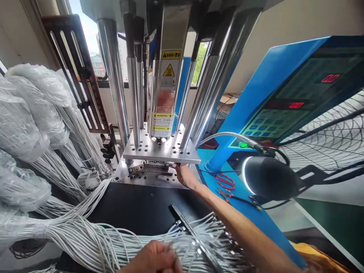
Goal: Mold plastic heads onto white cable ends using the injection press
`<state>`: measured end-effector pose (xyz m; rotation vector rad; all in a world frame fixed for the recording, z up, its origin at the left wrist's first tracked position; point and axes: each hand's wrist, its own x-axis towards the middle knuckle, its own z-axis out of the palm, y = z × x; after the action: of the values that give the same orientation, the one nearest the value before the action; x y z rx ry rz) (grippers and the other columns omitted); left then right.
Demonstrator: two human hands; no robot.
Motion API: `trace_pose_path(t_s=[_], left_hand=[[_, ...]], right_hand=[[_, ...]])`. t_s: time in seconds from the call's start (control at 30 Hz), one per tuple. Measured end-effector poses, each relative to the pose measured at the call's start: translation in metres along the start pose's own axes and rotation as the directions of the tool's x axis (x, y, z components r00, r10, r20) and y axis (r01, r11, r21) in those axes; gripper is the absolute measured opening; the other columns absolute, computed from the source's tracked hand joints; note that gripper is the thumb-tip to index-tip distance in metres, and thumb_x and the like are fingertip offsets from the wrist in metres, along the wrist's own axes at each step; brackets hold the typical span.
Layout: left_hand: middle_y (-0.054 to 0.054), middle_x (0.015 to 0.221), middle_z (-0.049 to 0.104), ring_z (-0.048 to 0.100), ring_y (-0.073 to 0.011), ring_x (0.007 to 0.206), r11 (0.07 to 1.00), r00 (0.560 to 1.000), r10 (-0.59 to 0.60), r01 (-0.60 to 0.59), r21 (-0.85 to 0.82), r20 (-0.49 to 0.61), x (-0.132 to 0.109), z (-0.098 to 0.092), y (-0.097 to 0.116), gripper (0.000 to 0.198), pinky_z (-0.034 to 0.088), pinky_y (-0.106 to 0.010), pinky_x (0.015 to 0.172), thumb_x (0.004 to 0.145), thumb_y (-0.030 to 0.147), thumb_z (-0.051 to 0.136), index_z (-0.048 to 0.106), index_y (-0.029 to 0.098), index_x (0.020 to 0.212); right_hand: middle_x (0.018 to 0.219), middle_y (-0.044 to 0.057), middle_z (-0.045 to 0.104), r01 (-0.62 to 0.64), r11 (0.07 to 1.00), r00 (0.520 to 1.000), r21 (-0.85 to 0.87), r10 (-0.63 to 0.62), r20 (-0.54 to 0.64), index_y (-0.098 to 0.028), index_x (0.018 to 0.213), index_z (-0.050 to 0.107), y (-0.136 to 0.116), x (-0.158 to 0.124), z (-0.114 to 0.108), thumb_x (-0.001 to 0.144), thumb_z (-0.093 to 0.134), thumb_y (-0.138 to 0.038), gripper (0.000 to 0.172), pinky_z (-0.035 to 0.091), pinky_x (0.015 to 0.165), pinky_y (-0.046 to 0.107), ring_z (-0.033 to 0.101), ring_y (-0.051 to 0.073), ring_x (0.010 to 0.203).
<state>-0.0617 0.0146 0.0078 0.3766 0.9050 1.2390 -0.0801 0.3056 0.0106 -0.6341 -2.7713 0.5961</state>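
Note:
My right hand reaches under the raised metal plate of a press, at the right end of the mould on the lower steel plate. Its fingers are closed at a thin metal piece, partly hidden by the upper plate, and I cannot make out what they grip. Low in the view, my left hand is curled above a heap of white cables, its fingertips blurred; what they hold does not show. A long metal bar lies slantwise across the cable ends, just right of that hand.
Plastic-wrapped cable bundles crowd the left side. At right stand a blue control panel with red digits and a black lamp. Red-handled scissors and pliers lie on the blue surface. Steel columns flank the press.

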Motion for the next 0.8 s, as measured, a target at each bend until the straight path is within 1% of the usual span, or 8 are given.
trace_pose_path(t_s=[0.1, 0.23, 0.43, 0.53, 0.6, 0.67, 0.73, 0.8], left_hand=[[0.006, 0.056, 0.035, 0.015, -0.0028, 0.042, 0.972, 0.988, 0.054, -0.086, -0.22, -0.147, -0.015, -0.009, -0.007, 0.033, 0.009, -0.018, 0.037, 0.085, 0.046, 0.068, 0.065, 0.014, 0.079], [0.006, 0.057, 0.036, 0.016, -0.0031, 0.043, 0.968, 0.981, 0.104, -0.138, -0.211, -0.165, -0.018, -0.009, 0.0, 0.025, 0.012, -0.016, 0.037, 0.09, 0.036, 0.064, 0.063, 0.012, 0.08], [0.006, 0.057, 0.038, 0.022, -0.0034, 0.042, 0.989, 0.984, 0.111, -0.123, -0.087, -0.14, -0.015, 0.003, -0.013, 0.028, 0.015, -0.016, 0.036, 0.092, 0.039, 0.059, 0.062, 0.013, 0.082], [0.006, 0.057, 0.039, 0.023, -0.0036, 0.042, 0.994, 0.986, 0.099, -0.106, -0.039, -0.135, -0.016, 0.005, -0.016, 0.03, 0.017, -0.016, 0.036, 0.093, 0.04, 0.058, 0.062, 0.013, 0.082], [0.005, 0.057, 0.04, 0.025, -0.0038, 0.041, 0.996, 0.987, 0.088, -0.089, 0.005, -0.138, -0.015, 0.007, -0.017, 0.03, 0.02, -0.016, 0.035, 0.092, 0.041, 0.059, 0.063, 0.013, 0.083], [0.005, 0.056, 0.043, 0.027, -0.004, 0.04, 0.996, 0.987, 0.075, -0.067, 0.06, -0.143, -0.013, 0.008, -0.018, 0.031, 0.023, -0.016, 0.034, 0.09, 0.043, 0.062, 0.064, 0.013, 0.084], [0.005, 0.055, 0.045, 0.029, -0.0045, 0.038, 0.992, 0.983, 0.073, -0.055, 0.111, -0.168, -0.009, 0.007, -0.022, 0.034, 0.027, -0.016, 0.033, 0.087, 0.047, 0.064, 0.064, 0.013, 0.084], [0.005, 0.054, 0.046, 0.031, -0.0051, 0.037, 0.989, 0.976, 0.083, -0.056, 0.139, -0.203, -0.005, 0.004, -0.027, 0.037, 0.031, -0.017, 0.033, 0.085, 0.051, 0.064, 0.064, 0.014, 0.084]], right_hand=[[0.09, 0.01, 0.067, -0.002, 1.0, 0.998, -0.017, 0.003, 0.062, -0.012, 0.099, 0.058, 0.01, -0.049, 0.01, 0.104, 0.032, -0.025, 0.03, 0.037, 0.07, 0.026, 0.061, 0.017, 0.081], [0.094, 0.01, 0.066, -0.041, 0.995, 0.993, -0.09, 0.05, 0.105, -0.013, 0.1, 0.057, 0.021, -0.108, 0.019, 0.103, 0.033, -0.024, 0.027, 0.036, 0.066, 0.027, 0.061, 0.019, 0.078], [0.102, 0.015, 0.063, 0.021, 0.986, 0.997, -0.167, -0.008, 0.079, -0.015, 0.094, 0.062, 0.013, -0.139, 0.009, 0.099, 0.042, -0.024, 0.022, 0.041, 0.08, 0.034, 0.054, 0.028, 0.103], [0.105, 0.012, 0.062, 0.063, 0.994, 0.998, 0.093, -0.064, 0.018, -0.016, 0.095, 0.064, -0.01, -0.15, -0.004, 0.099, 0.045, -0.029, 0.023, 0.043, 0.086, 0.034, 0.053, 0.024, 0.1], [0.09, 0.006, 0.062, 0.01, 0.866, 0.99, 0.5, -0.079, 0.117, -0.017, 0.095, 0.064, -0.029, -0.158, -0.009, 0.098, 0.045, -0.039, 0.029, 0.046, 0.071, 0.029, 0.056, 0.018, 0.08], [0.071, -0.001, 0.056, -0.171, 0.575, 0.959, 0.8, -0.087, 0.268, -0.017, 0.091, 0.064, -0.046, -0.164, -0.009, 0.094, 0.05, -0.051, 0.037, 0.041, 0.053, 0.022, 0.049, 0.012, 0.059], [0.063, -0.003, 0.051, -0.294, 0.332, 0.944, 0.896, -0.043, 0.326, -0.016, 0.082, 0.062, -0.058, -0.167, -0.006, 0.088, 0.057, -0.055, 0.039, 0.034, 0.043, 0.02, 0.042, 0.008, 0.05], [0.061, -0.004, 0.051, -0.28, 0.23, 0.959, 0.932, 0.029, 0.281, -0.016, 0.074, 0.06, -0.064, -0.168, -0.002, 0.082, 0.065, -0.052, 0.037, 0.034, 0.041, 0.018, 0.041, 0.007, 0.047]])
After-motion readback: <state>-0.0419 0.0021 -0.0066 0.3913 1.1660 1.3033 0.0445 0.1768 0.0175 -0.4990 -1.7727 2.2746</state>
